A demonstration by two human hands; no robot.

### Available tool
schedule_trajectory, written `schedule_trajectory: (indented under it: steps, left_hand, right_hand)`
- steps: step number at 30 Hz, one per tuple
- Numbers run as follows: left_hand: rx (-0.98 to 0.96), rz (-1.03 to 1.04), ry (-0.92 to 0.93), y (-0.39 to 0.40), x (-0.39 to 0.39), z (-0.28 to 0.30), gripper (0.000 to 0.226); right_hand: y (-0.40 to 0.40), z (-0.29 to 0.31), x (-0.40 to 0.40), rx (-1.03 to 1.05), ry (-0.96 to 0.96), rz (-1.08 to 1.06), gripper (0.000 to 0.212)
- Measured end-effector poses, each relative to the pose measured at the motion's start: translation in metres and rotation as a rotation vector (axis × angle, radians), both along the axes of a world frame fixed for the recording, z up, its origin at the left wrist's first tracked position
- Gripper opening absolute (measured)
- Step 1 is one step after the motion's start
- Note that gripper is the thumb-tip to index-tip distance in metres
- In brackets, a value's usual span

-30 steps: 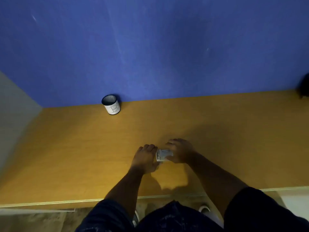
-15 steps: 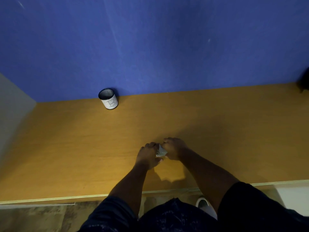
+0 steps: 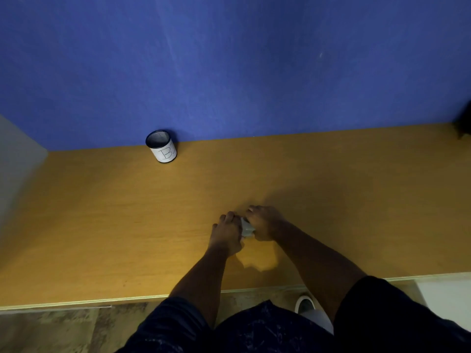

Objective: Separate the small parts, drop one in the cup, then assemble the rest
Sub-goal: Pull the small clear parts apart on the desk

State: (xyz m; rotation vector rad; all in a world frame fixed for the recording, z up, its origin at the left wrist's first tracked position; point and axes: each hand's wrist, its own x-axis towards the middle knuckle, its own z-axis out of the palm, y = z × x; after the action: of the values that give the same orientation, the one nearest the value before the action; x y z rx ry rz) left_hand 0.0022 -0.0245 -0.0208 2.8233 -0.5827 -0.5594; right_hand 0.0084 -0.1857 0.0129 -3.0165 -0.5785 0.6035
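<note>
A small pale grey part [image 3: 246, 227] sits between my two hands just above the wooden table [image 3: 114, 225]. My left hand [image 3: 226, 233] grips its left side and my right hand [image 3: 265, 222] grips its right side, fingers curled over it. Most of the part is hidden by my fingers, so its shape and pieces cannot be made out. A black mesh cup [image 3: 161, 147] with a white label marked "B" stands upright at the back of the table against the blue wall, well to the left of and beyond my hands.
A blue wall [image 3: 229, 67] rises behind the table. A dark object [image 3: 462, 123] sits at the far right edge. The table's front edge [image 3: 76, 303] runs close to my body, with floor and a white shoe [image 3: 304, 303] below.
My hands have closed in on each other, and the grey part now shows less between the fingers. The camera view has shifted slightly.
</note>
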Motion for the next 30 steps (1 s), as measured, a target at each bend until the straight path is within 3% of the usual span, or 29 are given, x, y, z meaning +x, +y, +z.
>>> schedule_trajectory:
  steps: [8,14,18,23,30]
  left_hand:
    - [-0.035,0.016,0.004,0.003,0.005,-0.004,0.066]
    - [-0.04,-0.014,0.005,0.004,0.007,-0.004,0.062]
    - [-0.022,-0.036,-0.004,0.005,0.007,-0.004,0.063]
    - [0.001,-0.083,-0.012,0.005,0.009,-0.002,0.066]
    - [0.045,-0.204,-0.016,0.004,0.015,0.003,0.066]
  right_hand:
    - [-0.034,0.0,-0.001,0.286,0.033,-0.19,0.049]
    - [-0.051,0.003,-0.008,0.493,-0.124,-0.634,0.045]
    - [-0.066,0.003,-0.018,0.356,-0.22,-0.851,0.041]
    - [-0.08,0.001,-0.03,0.055,-0.128,-0.866,0.036]
    - [-0.076,-0.002,-0.039,0.01,-0.128,-0.928,0.048]
